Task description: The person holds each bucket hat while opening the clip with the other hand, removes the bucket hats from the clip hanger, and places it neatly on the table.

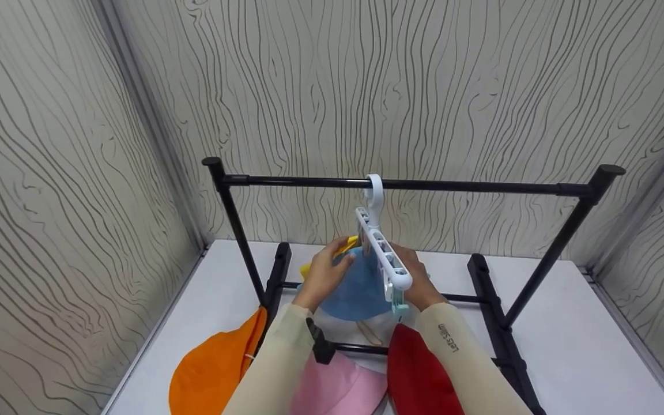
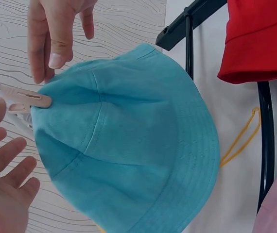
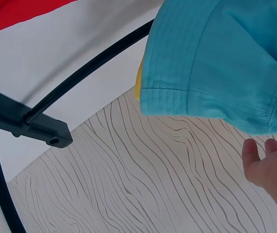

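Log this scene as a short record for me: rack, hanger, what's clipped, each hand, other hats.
Rack: black rack, standing on a white table
Hanger: white hanger, hooked over the rack's top bar
Clipped: blue hat, its crown in a beige clip
Left hand: left hand beside the hat's crown, fingers spread
Right hand: right hand at the crown's other side, fingers extended
Other hats: orange hat, pink hat, red hat, nearer the person
Partly hidden: something yellow behind the blue hat
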Available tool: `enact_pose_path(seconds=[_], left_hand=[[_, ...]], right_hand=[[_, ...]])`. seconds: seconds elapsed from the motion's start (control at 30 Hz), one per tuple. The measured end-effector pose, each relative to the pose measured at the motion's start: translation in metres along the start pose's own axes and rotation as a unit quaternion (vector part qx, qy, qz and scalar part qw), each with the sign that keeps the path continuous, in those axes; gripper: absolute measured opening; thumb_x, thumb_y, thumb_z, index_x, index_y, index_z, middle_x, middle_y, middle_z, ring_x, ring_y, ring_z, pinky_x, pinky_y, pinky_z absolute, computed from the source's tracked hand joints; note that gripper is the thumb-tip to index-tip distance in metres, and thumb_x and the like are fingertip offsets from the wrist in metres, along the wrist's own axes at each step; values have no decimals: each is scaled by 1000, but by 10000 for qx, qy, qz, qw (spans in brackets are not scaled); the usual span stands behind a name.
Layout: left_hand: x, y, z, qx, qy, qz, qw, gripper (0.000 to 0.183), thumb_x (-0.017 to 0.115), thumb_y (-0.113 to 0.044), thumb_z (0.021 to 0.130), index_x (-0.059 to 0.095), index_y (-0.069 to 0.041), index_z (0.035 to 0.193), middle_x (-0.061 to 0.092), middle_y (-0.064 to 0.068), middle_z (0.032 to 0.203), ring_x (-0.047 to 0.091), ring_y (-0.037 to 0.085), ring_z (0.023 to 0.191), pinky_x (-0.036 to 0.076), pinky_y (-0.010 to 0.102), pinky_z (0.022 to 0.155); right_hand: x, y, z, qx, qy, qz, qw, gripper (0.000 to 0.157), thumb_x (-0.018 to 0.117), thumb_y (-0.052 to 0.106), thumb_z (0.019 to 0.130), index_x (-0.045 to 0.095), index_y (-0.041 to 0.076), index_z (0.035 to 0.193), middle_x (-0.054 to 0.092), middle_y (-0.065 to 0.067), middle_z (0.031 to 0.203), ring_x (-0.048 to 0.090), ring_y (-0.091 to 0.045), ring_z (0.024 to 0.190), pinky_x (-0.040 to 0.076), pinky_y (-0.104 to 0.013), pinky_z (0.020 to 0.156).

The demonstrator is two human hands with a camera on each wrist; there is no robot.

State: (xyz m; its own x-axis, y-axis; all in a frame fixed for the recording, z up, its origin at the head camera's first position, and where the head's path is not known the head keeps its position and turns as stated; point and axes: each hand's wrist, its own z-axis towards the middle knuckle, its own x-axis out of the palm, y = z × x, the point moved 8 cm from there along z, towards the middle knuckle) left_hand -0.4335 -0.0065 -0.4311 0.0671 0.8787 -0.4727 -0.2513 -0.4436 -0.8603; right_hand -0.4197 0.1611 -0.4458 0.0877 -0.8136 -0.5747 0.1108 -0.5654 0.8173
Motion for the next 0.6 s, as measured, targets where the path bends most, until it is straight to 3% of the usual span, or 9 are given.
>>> enact_pose_path(seconds=[0.23, 0.37, 0.5, 0.6], left_hand=[[0, 2, -2, 64, -74, 31, 9999, 46, 55, -25, 98, 47, -10, 141, 51, 11, 142, 43, 29, 136, 34, 47, 113], [1, 0, -2, 225, -32, -34, 9997, 45, 55, -23, 98, 47, -8, 140, 52, 12, 141, 45, 29, 134, 37, 47, 111], [3, -3, -3, 292, 32, -123, 9995, 45, 55, -22, 98, 48, -7, 139, 53, 13, 139, 47, 29, 133, 38, 47, 110], [4, -6, -4, 349, 49, -201, 9992, 43, 56, -19, 98, 49, -6, 138, 55, 13, 137, 48, 30, 131, 38, 47, 109]], right_hand=[[-4, 4, 1, -323, -512, -12, 9982, 49, 59, 23, 95, 41, 13, 140, 44, -16, 131, 46, -34, 116, 38, -58, 103], [-3, 3, 2, -388, -604, -504, 9961, 46, 63, 18, 92, 49, 9, 135, 48, -13, 125, 47, -30, 113, 39, -56, 104], [-3, 5, 5, -591, -728, -1127, 9892, 36, 63, 6, 90, 62, 9, 127, 58, -9, 114, 50, -27, 110, 44, -51, 101], [-3, 4, 7, -534, -727, -1157, 9892, 37, 60, 1, 91, 65, 14, 125, 60, -9, 111, 53, -27, 108, 47, -50, 98]])
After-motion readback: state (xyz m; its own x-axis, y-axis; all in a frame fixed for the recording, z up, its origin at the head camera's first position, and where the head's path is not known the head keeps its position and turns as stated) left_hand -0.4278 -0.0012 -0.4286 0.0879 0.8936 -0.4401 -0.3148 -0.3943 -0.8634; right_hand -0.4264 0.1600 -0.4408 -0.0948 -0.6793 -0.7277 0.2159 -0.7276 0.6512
